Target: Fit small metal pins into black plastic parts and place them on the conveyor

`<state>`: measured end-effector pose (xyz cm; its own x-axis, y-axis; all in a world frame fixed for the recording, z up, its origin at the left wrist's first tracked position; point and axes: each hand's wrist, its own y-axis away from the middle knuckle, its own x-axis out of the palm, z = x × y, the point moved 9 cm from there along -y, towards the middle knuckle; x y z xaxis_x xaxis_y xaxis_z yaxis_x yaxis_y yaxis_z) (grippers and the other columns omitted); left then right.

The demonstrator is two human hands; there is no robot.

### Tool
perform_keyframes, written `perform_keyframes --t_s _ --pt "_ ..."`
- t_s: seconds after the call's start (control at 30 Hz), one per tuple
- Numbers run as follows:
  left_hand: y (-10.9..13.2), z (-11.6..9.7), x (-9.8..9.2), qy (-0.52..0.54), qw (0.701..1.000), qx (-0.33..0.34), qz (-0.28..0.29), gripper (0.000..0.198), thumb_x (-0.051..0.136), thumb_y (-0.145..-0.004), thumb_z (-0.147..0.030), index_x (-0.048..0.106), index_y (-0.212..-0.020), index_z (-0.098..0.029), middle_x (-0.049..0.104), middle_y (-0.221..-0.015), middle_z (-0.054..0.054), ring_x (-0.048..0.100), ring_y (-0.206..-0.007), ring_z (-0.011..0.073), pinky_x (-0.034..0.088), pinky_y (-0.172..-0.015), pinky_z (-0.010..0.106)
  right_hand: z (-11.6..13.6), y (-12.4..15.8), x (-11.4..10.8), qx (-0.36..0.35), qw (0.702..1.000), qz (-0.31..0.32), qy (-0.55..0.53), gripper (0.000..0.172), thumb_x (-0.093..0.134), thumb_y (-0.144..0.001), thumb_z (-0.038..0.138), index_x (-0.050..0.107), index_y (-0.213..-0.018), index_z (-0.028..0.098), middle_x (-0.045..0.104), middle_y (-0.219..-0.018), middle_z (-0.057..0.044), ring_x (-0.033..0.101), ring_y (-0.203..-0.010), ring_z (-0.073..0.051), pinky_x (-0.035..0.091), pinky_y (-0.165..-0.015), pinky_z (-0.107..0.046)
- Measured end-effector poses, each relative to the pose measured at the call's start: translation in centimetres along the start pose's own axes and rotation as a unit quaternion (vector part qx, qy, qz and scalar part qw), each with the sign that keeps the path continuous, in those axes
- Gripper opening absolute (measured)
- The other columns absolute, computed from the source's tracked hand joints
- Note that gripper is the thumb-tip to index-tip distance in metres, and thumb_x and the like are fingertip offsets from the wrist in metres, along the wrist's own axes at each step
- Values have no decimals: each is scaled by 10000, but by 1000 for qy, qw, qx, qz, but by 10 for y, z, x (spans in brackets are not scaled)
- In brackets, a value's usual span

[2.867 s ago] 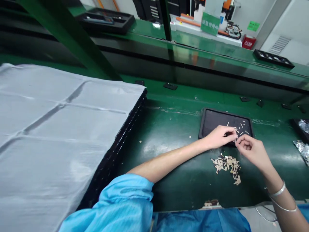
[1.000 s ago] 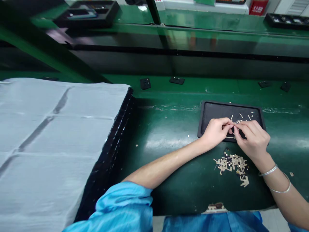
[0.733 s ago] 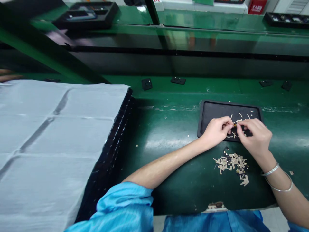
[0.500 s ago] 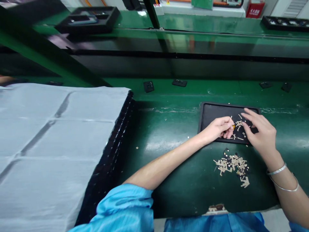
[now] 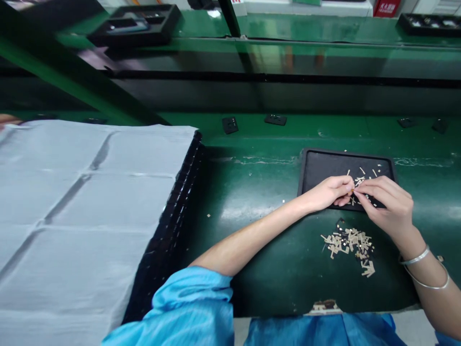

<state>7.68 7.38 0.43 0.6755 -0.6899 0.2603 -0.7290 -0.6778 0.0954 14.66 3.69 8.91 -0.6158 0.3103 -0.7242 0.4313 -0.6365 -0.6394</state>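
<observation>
Both hands (image 5: 337, 191) (image 5: 391, 202) (tiny orange piece (image 5: 353, 191) between) over black tray (image 5: 320, 170).

The tray (image 5: 319, 170) is black, the table (image 5: 273, 269) green, the heaped pieces (image 5: 355, 239) beige and black, the held piece (image 5: 353, 191) orange.

The person's left forearm (image 5: 259, 234) is slanting bare and nearly straight toward the right, its left hand (image 5: 336, 191) pinching thumb against forefinger while the other fingers are curling under. The right forearm (image 5: 437, 302) is angling up and inward, the right hand (image 5: 391, 198) holding thumb and forefinger out in a narrow point. Both hands' fingertips (image 5: 356, 192) are nearly meeting; I'm not seeing whether the right pair is pressing together.
</observation>
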Motion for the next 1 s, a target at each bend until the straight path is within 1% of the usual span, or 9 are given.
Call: perform_keyframes --t_s 0.2,0.33,0.5,0.57,0.63,0.73,0.8,0.9,1.0 --pt "-2 1 0 4 1000 15 8 216 383 -936 -259 400 -741 -167 386 -517 -70 308 -471 55 230 -488 194 4 0 1 -24 999 13 18 138 641 -785 92 618 -834 220 703 -789 -27 638 -702 -153 529 -664 -296" --pt "-2 1 -1 -36 999 30 -11 229 381 -937 -290 414 -745 -168 417 -525 -63 346 -484 58 278 -509 193 7 0 3 -43 999 16 29 161 644 -778 74 603 -849 213 701 -784 -33 636 -694 -157 526 -659 -299" --pt "10 -21 -17 -75 986 89 -123 134 443 -907 -289 467 -860 -166 519 -607 -39 455 -543 67 372 -572 191 0 2 -2 9 1000 -19 4 163 637 -775 81 588 -832 226 681 -730 -10 625 -655 -148 508 -608 -283" --pt "14 -39 -39 -129 965 111 -198 103 473 -890 -271 481 -897 -169 555 -676 -18 511 -623 82 412 -638 204 -4 3 -4 25 999 -35 4 162 638 -768 79 582 -819 222 665 -703 -5 611 -630 -141 492 -580 -273" --pt "17 -60 -74 -232 920 128 -290 63 500 -864 -220 501 -902 -170 594 -784 16 555 -744 112 435 -735 237 -5 4 -2 21 999 -39 15 160 639 -762 75 580 -815 214 658 -693 -7 604 -619 -139 480 -566 -267" --pt "16 -84 -142 -407 791 106 -444 188 595 -793 -161 524 -966 -163 590 -1093 96 532 -1018 211 379 -938 353 -6 5 2 9 999 -40 29 150 634 -760 72 580 -811 202 646 -675 -8 595 -605 -139 469 -559 -262" --pt "14 -84 -188 -439 727 53 -526 343 671 -735 -153 519 -1043 -154 514 -1249 141 389 -1240 308 268 -1035 426 -7 6 4 10 999 -40 32 140 624 -768 70 578 -809 196 642 -670 -12 584 -597 -138 468 -566 -264" --pt "10 -70 -233 -402 720 -4 -566 446 726 -706 -164 498 -1081 -85 481 -1249 185 226 -1323 357 97 -1078 459 -2 5 7 3 999 -35 27 139 610 -774 58 570 -805 187 646 -676 -22 578 -602 -142 471 -577 -266" --pt "12 -64 -243 -369 738 -3 -565 433 690 -737 -126 454 -1091 -42 449 -1234 201 212 -1285 345 44 -1057 467 7 6 9 -15 999 -26 16 151 603 -769 45 558 -806 183 654 -690 -30 586 -620 -147 471 -580 -266"
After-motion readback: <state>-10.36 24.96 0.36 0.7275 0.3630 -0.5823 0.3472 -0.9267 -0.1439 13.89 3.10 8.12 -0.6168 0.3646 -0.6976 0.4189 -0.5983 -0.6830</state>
